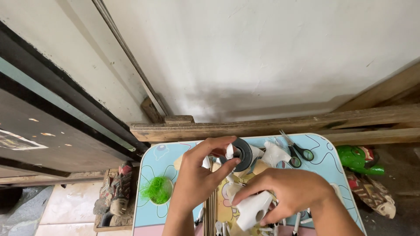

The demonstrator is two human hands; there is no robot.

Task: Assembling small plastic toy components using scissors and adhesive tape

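left hand [197, 175] fingers pinch black tape roll [242, 154] | right hand [291, 190] fingers grip white paper piece [253, 210] | over worktop [153, 214]

Table [175, 155] front cut off, perhaps cluttered.

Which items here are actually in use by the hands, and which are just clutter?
In use:
- dark tape roll, held in the left hand
- white paper piece, held in the right hand
- thin sticks lying between the hands

Lying about:
- scissors on the small table
- green fibre tuft
- green figure on the floor
- carved wooden figure
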